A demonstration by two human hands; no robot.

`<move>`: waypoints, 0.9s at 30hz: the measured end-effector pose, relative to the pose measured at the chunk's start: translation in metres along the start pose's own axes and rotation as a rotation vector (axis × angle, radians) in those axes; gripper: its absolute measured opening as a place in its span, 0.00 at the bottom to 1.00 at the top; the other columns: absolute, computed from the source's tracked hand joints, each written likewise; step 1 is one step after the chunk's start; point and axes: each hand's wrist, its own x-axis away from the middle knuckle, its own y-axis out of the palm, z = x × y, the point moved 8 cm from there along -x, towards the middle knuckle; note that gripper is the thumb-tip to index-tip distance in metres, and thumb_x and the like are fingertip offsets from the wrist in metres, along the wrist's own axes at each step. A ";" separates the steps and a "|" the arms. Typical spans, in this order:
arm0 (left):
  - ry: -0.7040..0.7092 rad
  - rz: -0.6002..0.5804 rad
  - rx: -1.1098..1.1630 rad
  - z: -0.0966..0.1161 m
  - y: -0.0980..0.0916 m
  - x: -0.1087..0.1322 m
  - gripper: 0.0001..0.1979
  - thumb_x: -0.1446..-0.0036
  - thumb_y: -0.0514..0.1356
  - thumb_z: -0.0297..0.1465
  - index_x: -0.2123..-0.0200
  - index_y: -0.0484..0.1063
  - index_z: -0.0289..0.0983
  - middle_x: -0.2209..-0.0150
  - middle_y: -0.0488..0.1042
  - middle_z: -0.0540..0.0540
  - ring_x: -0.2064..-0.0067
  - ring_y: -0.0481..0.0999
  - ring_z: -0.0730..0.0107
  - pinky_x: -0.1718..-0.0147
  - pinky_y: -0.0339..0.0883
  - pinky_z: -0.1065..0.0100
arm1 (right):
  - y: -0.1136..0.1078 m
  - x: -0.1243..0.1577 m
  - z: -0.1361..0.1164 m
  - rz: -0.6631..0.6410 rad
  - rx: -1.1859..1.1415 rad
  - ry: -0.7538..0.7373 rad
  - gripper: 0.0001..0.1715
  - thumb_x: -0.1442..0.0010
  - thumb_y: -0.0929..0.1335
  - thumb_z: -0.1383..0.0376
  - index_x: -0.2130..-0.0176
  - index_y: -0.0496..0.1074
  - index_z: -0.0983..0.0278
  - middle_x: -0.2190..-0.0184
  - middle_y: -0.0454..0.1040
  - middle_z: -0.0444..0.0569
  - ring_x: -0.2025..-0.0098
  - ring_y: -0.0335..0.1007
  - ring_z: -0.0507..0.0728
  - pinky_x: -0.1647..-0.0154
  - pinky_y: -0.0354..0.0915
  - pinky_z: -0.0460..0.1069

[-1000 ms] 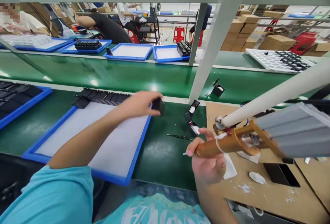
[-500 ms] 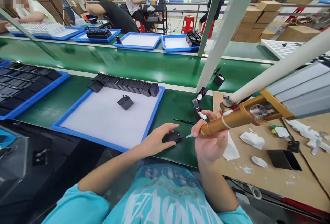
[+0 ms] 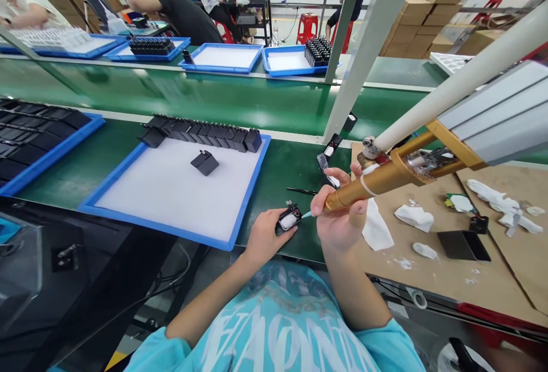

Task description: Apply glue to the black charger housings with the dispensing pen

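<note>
So we've got the left hand (image 3: 266,236) just off the near right corner of the blue-rimmed tray (image 3: 171,196), thumb and fingers pinching a small black case (image 3: 289,221) that's open at the top with something white inside. Our right hand (image 3: 339,215), further right of the tray, has its fingers wrapped round the front of a gold-coloured tool (image 3: 368,185), pretty snug from what we can see. The tool's pale blue tip (image 3: 307,214) is right at the case's edge, but honestly we can't tell if it's touching. Right of the tray, past our hands, there's a thin black tool (image 3: 302,191) lying flat. On the tray itself we see one black block (image 3: 205,162) sitting apart, plus a row of black blocks (image 3: 205,133) along the far edge. Way over to the tray's right, we've got brown cardboard (image 3: 398,246) with white wads (image 3: 414,218) on it.
</note>
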 end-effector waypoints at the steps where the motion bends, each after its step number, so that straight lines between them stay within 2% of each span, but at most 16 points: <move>1: -0.014 0.006 -0.013 0.000 0.000 -0.001 0.17 0.45 0.65 0.35 0.53 0.71 0.39 0.57 0.79 0.44 0.57 0.79 0.59 0.57 0.72 0.60 | 0.000 0.000 0.000 0.002 0.001 -0.003 0.18 0.41 0.67 0.50 0.54 0.67 0.54 0.56 0.74 0.45 0.83 0.66 0.46 0.89 0.58 0.45; 5: -0.088 -0.029 0.036 0.005 -0.003 -0.004 0.14 0.45 0.65 0.36 0.56 0.71 0.39 0.67 0.79 0.50 0.70 0.78 0.67 0.69 0.70 0.69 | 0.001 -0.001 0.000 0.012 0.039 -0.014 0.16 0.42 0.68 0.51 0.57 0.68 0.54 0.56 0.73 0.45 0.83 0.65 0.46 0.88 0.58 0.44; 8: -0.093 -0.051 0.095 0.013 -0.007 -0.004 0.14 0.46 0.65 0.36 0.57 0.71 0.40 0.69 0.78 0.52 0.73 0.76 0.71 0.71 0.69 0.72 | 0.001 -0.002 0.000 0.018 0.063 -0.027 0.18 0.42 0.68 0.52 0.53 0.68 0.55 0.55 0.73 0.46 0.84 0.65 0.45 0.89 0.57 0.44; 10: -0.078 -0.046 0.119 0.018 -0.009 -0.003 0.14 0.47 0.65 0.35 0.57 0.70 0.40 0.69 0.78 0.52 0.74 0.75 0.73 0.72 0.69 0.73 | 0.001 -0.002 0.001 0.016 0.067 -0.029 0.20 0.42 0.68 0.52 0.52 0.69 0.56 0.55 0.72 0.47 0.84 0.65 0.45 0.89 0.57 0.44; 16: -0.007 0.010 0.097 0.024 -0.016 -0.004 0.13 0.47 0.64 0.34 0.58 0.70 0.39 0.69 0.77 0.52 0.74 0.75 0.73 0.72 0.68 0.73 | 0.000 -0.001 0.002 0.002 0.059 -0.007 0.14 0.42 0.68 0.52 0.60 0.67 0.56 0.55 0.72 0.45 0.84 0.65 0.45 0.88 0.58 0.44; 21: 0.043 0.031 0.087 0.027 -0.019 -0.004 0.13 0.46 0.64 0.34 0.57 0.70 0.39 0.67 0.78 0.51 0.72 0.76 0.73 0.71 0.69 0.73 | 0.005 -0.001 0.001 -0.010 0.084 -0.008 0.19 0.42 0.66 0.50 0.54 0.67 0.55 0.51 0.72 0.49 0.83 0.65 0.45 0.88 0.59 0.45; 27: 0.054 0.061 0.052 0.022 -0.016 -0.004 0.15 0.45 0.64 0.34 0.54 0.70 0.39 0.64 0.79 0.49 0.69 0.78 0.69 0.69 0.71 0.71 | 0.008 -0.001 0.001 -0.003 0.087 -0.005 0.22 0.42 0.65 0.49 0.51 0.67 0.54 0.53 0.71 0.48 0.84 0.64 0.45 0.89 0.59 0.45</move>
